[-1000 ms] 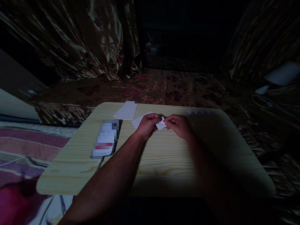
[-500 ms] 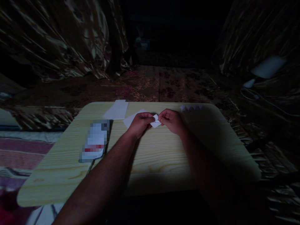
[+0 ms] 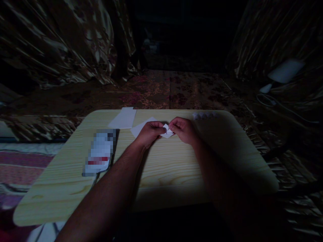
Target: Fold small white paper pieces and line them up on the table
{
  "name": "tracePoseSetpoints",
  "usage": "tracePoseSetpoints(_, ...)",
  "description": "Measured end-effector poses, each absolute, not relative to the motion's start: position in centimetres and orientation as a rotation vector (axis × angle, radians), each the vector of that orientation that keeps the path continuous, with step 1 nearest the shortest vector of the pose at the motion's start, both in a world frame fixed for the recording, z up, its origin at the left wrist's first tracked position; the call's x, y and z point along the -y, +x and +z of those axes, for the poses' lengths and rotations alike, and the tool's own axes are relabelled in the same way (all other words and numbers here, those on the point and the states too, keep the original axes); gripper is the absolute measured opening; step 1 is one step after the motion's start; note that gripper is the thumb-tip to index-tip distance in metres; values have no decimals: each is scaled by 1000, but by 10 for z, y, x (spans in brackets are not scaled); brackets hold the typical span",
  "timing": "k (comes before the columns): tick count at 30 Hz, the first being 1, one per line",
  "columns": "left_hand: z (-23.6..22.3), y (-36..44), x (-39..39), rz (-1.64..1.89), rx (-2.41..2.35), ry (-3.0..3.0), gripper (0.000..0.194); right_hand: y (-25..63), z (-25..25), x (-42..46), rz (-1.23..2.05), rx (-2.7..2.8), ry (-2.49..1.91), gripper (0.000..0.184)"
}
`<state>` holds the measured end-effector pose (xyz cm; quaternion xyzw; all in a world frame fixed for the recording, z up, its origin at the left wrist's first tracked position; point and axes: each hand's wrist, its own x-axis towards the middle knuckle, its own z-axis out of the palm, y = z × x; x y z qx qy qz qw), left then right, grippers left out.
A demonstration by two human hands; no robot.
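Note:
A small piece of folded white paper (image 3: 166, 134) is held between my two hands, over the far middle of the wooden table (image 3: 161, 168). My left hand (image 3: 150, 132) pinches its left side, thumb on top. On the right side, the fingertips of my right hand (image 3: 183, 128) close on the paper's upper edge. Fold lines and a raised flap show on its face; the fingers beneath it are hidden. Just left of my left hand lies a flat white sheet (image 3: 140, 127), partly covered by that hand.
More white paper (image 3: 123, 117) lies at the table's far left. A phone-like object (image 3: 99, 153), blurred out, rests near my left forearm. Several small folded paper pieces (image 3: 205, 115) line the far right edge. Beyond stand a white lamp (image 3: 286, 71) and patterned curtains (image 3: 96, 40).
My right fingertips have shifted slightly left over the folded paper, and a flap now stands up more there. The whole view has moved a little.

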<state>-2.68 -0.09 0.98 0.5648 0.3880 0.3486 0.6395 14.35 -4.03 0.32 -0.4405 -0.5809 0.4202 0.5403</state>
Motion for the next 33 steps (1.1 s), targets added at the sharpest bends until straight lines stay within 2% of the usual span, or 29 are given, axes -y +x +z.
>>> tracePoseSetpoints(7, 11, -27, 1, 767, -894, 1331, 16, 144, 3, 40, 942, 1428, -1050, 7)
tracePoseSetpoints(33, 5, -22, 6, 824, -931, 1519, 18, 139, -2, 39, 740, 1426, -1239, 5)
